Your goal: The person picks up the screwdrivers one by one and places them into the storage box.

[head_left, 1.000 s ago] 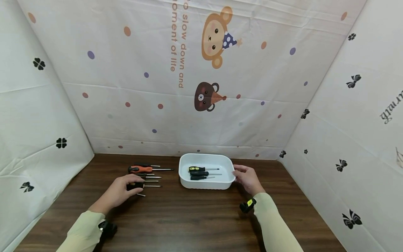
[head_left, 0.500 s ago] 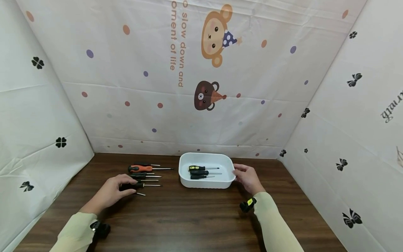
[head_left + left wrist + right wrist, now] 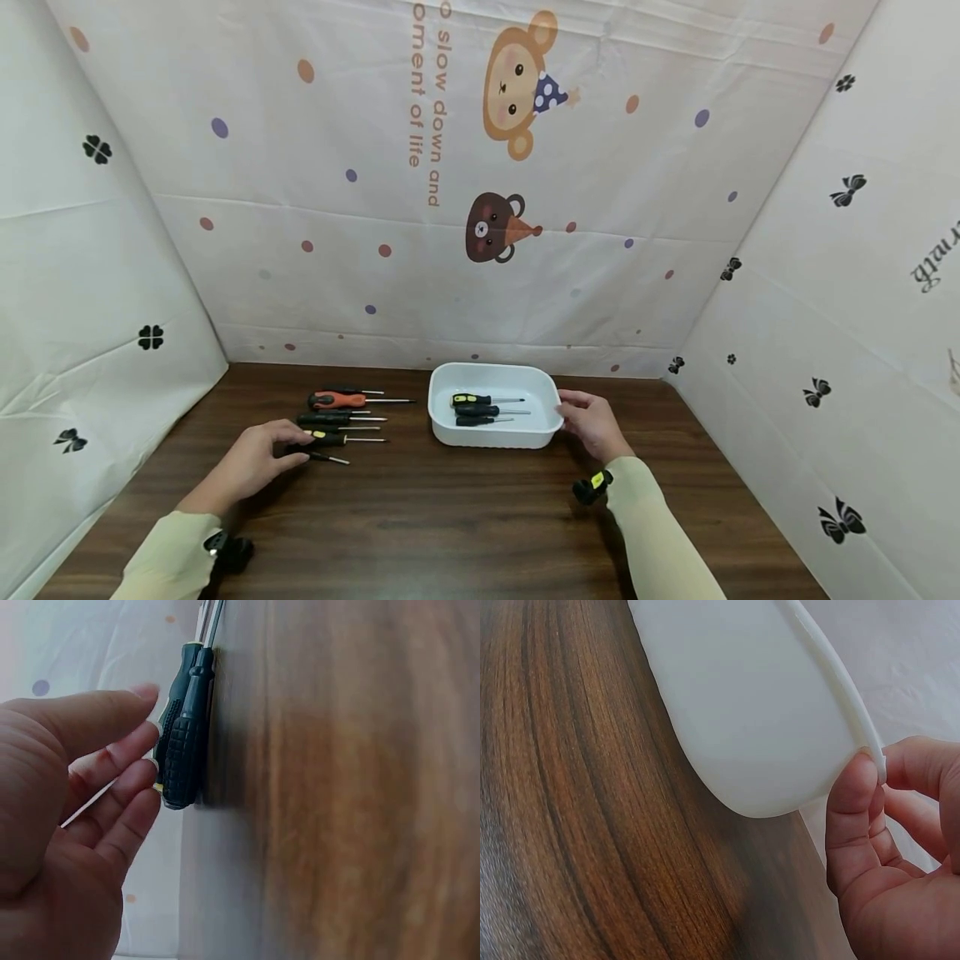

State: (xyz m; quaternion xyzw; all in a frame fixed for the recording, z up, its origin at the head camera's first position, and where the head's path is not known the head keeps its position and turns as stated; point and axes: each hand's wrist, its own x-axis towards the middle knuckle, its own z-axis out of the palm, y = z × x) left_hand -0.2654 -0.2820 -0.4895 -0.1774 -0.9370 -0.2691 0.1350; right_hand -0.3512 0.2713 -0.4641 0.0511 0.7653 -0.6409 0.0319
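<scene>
My left hand (image 3: 242, 463) is at the handle ends of a row of screwdrivers on the table. Nearest to it lie a black-and-yellow screwdriver (image 3: 333, 439) and a small black screwdriver (image 3: 327, 457). In the left wrist view, its thumb and fingers stand apart, the fingertips close by a black ribbed screwdriver handle (image 3: 184, 754); whether they touch is unclear. At the other side, my right hand (image 3: 592, 425) pinches the right end of a white plastic box (image 3: 491, 437). The right wrist view shows thumb and fingers on its rim (image 3: 844, 682). Several screwdrivers lie inside, including a black one (image 3: 476, 410).
Behind the left hand lie an orange-and-black screwdriver (image 3: 337, 401) and several dark ones, shafts pointing right. The brown wooden table (image 3: 450, 525) is bounded by a printed white cloth (image 3: 360, 275) at the back and both sides.
My left hand has drawn back to the left from the black-and-yellow screwdriver, whose handle now shows more. The right hand and the box have stayed put.
</scene>
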